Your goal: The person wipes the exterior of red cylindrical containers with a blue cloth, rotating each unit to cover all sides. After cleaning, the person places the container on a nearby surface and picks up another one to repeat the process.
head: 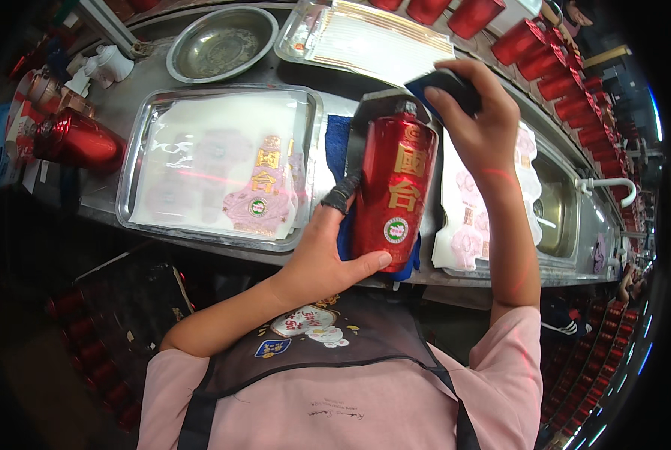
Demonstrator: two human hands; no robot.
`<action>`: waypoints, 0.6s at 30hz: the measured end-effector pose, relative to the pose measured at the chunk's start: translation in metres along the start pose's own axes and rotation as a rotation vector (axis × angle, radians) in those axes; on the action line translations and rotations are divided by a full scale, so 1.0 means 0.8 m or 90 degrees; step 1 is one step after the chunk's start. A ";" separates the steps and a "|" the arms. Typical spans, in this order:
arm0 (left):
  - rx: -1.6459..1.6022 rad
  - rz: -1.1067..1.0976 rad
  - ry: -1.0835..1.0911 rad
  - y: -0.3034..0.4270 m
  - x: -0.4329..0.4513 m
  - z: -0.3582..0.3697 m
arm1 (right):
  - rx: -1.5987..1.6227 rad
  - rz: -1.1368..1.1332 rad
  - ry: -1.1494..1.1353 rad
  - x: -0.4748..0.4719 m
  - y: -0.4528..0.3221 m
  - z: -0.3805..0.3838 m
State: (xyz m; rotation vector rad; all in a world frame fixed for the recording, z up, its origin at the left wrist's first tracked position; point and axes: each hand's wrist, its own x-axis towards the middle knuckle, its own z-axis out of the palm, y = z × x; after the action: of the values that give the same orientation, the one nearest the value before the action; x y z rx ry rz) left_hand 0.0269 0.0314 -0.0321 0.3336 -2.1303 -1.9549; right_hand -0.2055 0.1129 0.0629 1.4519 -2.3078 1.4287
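A glossy red bottle [394,191] with gold characters and a round green-and-white emblem lies in front of me, its neck pointing away. My left hand [327,242] holds it from the left, thumb on its base end; black tape wraps one finger. Under the bottle are a blue cloth [338,138] and a dark rest [369,107]. Above the bottle's upper right, my right hand [481,101] grips a dark squeegee-like block [456,90] with a blue edge, apart from the bottle. To the left, a metal tray [130,185] carries transfer sheets [200,163] with gold characters and pink patterns.
A steel basin [223,45] and a clear tray [290,42] of striped sheets stand behind. Printed pink sheets [467,225] lie right, beside a sink [560,208] with a white faucet [611,185]. Another red bottle [82,140] lies left. Red bottles [555,79] line the far side.
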 end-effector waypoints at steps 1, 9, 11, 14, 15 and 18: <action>0.016 -0.015 -0.006 0.002 -0.002 0.001 | -0.016 -0.041 0.001 -0.012 -0.007 -0.005; -0.006 0.011 -0.018 -0.002 -0.002 -0.008 | -0.134 -0.238 -0.035 -0.030 -0.021 -0.002; -0.126 -0.017 -0.025 -0.002 -0.005 -0.009 | -0.197 -0.295 -0.108 -0.059 -0.040 0.001; -0.280 -0.039 -0.029 0.001 -0.008 -0.017 | -0.104 -0.320 -0.179 -0.126 -0.069 0.001; -0.293 -0.030 -0.018 0.002 -0.007 -0.021 | -0.048 -0.328 -0.210 -0.143 -0.075 0.002; -0.302 -0.015 -0.007 0.010 0.000 -0.027 | 0.018 -0.276 -0.178 -0.160 -0.083 -0.002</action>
State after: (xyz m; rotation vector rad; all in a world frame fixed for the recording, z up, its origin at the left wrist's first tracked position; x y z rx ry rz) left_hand 0.0334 0.0115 -0.0226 0.2570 -1.5987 -2.3895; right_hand -0.0868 0.1925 0.0461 2.1124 -1.9284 1.2007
